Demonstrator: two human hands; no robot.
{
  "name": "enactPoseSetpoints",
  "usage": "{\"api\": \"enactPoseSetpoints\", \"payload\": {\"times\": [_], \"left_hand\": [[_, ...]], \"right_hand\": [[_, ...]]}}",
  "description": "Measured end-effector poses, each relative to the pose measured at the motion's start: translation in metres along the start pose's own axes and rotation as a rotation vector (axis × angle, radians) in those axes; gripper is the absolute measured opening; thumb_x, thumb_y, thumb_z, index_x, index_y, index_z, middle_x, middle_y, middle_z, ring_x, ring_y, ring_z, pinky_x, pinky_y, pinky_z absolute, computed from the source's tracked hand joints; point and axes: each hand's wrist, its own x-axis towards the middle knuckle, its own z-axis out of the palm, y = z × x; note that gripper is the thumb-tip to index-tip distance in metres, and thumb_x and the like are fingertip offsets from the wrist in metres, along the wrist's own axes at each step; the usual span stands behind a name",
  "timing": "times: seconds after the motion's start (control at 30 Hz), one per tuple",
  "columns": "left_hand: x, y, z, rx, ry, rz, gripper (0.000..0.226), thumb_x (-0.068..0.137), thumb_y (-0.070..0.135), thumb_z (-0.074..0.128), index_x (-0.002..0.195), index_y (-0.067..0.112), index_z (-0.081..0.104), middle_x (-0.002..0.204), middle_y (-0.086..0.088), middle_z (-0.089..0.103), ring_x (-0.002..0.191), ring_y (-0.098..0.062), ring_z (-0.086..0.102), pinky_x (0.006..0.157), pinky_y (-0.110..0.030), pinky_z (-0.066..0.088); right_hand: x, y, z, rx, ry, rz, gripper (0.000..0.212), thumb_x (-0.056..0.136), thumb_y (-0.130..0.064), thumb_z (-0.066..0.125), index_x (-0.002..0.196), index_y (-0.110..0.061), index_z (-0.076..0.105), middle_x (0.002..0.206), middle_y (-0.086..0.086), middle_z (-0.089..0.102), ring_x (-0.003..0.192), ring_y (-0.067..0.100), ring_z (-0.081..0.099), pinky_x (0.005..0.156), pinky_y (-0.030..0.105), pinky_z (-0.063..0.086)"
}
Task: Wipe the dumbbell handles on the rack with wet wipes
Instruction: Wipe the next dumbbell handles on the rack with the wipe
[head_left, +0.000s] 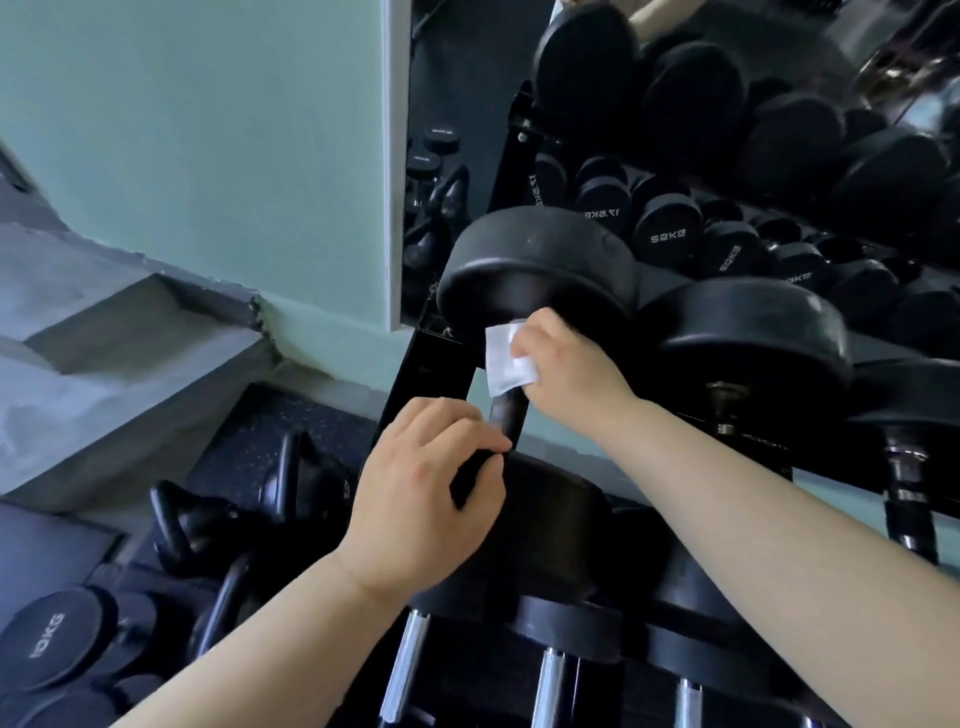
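While the right hand (566, 364) clamps a folded wet wipe (506, 358) round the far end of the dumbbell handle (511, 415), the left hand (421, 499) curls round its near end. The dumbbell sits at the left end of the rack (415, 374). The handle's long axis runs away from the person. Bare handle shows between the hands, so the wipe's likely stroke is down toward the left hand.

Matt black rubber dumbbell heads (540, 260), shiny chromed metal handles (550, 691).
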Motion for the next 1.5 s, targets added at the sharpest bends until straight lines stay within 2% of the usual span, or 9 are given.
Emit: {"api": "enactPoseSetpoints", "payload": {"times": [0.17,0.37,0.57,0.77,0.97,1.13,1.23,1.4,1.5], "left_hand": [[0.001,-0.001,0.0,-0.012,0.013,-0.002,0.021,0.077,0.013,0.048,0.076,0.005,0.068,0.079,-0.002,0.062,0.08,-0.008,0.047,0.08,-0.007,0.034],[0.001,-0.003,0.001,-0.017,0.02,-0.002,0.022,0.076,0.011,0.048,0.075,0.004,0.068,0.078,-0.003,0.061,0.078,-0.008,0.047,0.077,-0.008,0.035],[0.0,-0.003,0.001,-0.022,0.022,-0.003,0.021,0.076,0.01,0.047,0.076,0.004,0.067,0.078,-0.003,0.061,0.079,-0.009,0.047,0.077,-0.008,0.036],[0.0,-0.003,0.001,-0.02,0.034,-0.013,0.022,0.076,0.01,0.047,0.074,0.004,0.068,0.078,-0.003,0.062,0.078,-0.009,0.048,0.079,-0.007,0.035],[0.001,-0.002,0.001,-0.006,0.03,-0.024,0.022,0.075,0.011,0.046,0.075,0.005,0.068,0.08,-0.001,0.061,0.08,-0.006,0.047,0.083,-0.003,0.033],[0.0,-0.003,0.001,-0.029,0.04,-0.017,0.017,0.075,0.011,0.046,0.081,0.014,0.062,0.08,0.0,0.061,0.079,-0.007,0.048,0.082,-0.003,0.032],[-0.001,-0.003,0.0,-0.02,0.035,-0.019,0.02,0.075,0.011,0.046,0.077,0.009,0.066,0.08,-0.001,0.061,0.079,-0.008,0.047,0.082,-0.004,0.033],[0.0,-0.002,0.0,-0.013,0.033,-0.027,0.022,0.075,0.011,0.046,0.075,0.005,0.067,0.08,-0.001,0.061,0.079,-0.009,0.048,0.08,-0.006,0.034],[0.0,-0.002,0.0,-0.02,0.036,-0.029,0.023,0.075,0.011,0.046,0.074,0.005,0.067,0.079,-0.002,0.061,0.079,-0.008,0.048,0.081,-0.004,0.033]], "right_hand": [[-0.006,0.003,0.004,0.31,0.018,0.005,0.018,0.083,-0.015,0.061,0.095,-0.001,0.06,0.1,0.0,0.044,0.084,0.016,0.045,0.074,0.028,0.039],[-0.014,-0.001,0.012,0.175,-0.071,-0.256,0.017,0.071,-0.008,0.053,0.07,0.002,0.067,0.078,0.016,0.06,0.071,0.028,0.059,0.061,0.033,0.049],[0.016,0.005,0.008,0.164,0.18,0.024,0.02,0.089,-0.011,0.05,0.093,0.003,0.064,0.106,0.018,0.056,0.096,0.034,0.054,0.072,0.032,0.037],[-0.013,-0.006,0.01,0.168,-0.107,-0.236,0.021,0.088,-0.012,0.051,0.089,0.004,0.065,0.099,0.016,0.058,0.097,0.031,0.054,0.08,0.035,0.04],[0.013,0.003,0.004,0.239,0.153,-0.03,0.025,0.09,-0.016,0.051,0.072,-0.001,0.061,0.089,0.009,0.045,0.084,0.025,0.045,0.064,0.024,0.026],[-0.018,-0.005,0.015,0.186,-0.04,-0.256,0.022,0.085,-0.016,0.054,0.083,0.003,0.066,0.091,0.019,0.059,0.086,0.031,0.057,0.073,0.035,0.039],[-0.014,-0.003,0.014,0.21,-0.062,-0.265,0.016,0.071,-0.013,0.059,0.065,0.0,0.066,0.069,0.017,0.059,0.061,0.029,0.061,0.053,0.03,0.046],[0.014,0.011,0.006,0.174,0.157,-0.054,0.021,0.089,-0.012,0.05,0.085,0.004,0.064,0.091,0.021,0.056,0.084,0.036,0.055,0.064,0.027,0.031],[-0.003,-0.008,0.011,0.043,0.137,-0.277,0.019,0.069,-0.014,0.051,0.056,-0.003,0.06,0.063,0.013,0.06,0.05,0.027,0.059,0.041,0.025,0.034]]}}
